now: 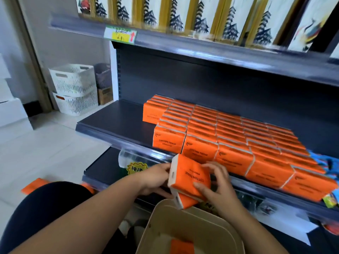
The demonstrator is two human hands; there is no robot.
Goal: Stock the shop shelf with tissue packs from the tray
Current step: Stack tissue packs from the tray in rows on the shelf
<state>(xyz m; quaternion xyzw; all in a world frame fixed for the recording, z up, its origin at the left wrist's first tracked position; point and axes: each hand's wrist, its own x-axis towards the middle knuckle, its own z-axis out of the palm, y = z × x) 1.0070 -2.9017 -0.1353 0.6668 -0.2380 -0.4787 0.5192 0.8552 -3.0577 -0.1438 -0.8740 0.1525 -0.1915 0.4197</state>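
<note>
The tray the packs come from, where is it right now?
In the head view, the beige tray is bottom centre, just below the tissue packs held by the left hand and right hand.

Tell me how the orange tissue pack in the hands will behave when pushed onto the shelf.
Probably light: the left hand and right hand hold the tissue pack in their fingers. Its wrapper looks smooth, so it likely slides easily on the shelf. Flat-sided like the stocked packs, it should not roll.
</note>
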